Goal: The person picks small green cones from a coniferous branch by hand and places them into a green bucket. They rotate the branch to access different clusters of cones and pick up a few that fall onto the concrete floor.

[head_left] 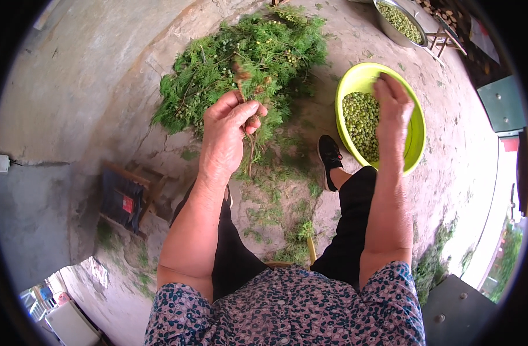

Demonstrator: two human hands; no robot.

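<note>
My left hand (pixel 225 130) is closed around the stem of an evergreen sprig (pixel 258 86), thumb against the fingers. Part of the sprig has brown tips. A large heap of green conifer branches (pixel 206 75) with small round cones lies on the ground just beyond it. Over the right part of a yellow-green basin (pixel 418 135) is my right hand (pixel 394 109), its fingers smeared by motion. I cannot make out whether it holds anything. Small green cones (pixel 359 118) fill the basin's bottom on the left side, and my right forearm hides part of the basin.
A metal bowl (pixel 399 26) of similar green cones stands at the far right beside a small wooden stand (pixel 445 41). Scattered green bits (pixel 270 210) litter the floor between my feet. A low wooden stool (pixel 128 196) with dark cloth sits at the left.
</note>
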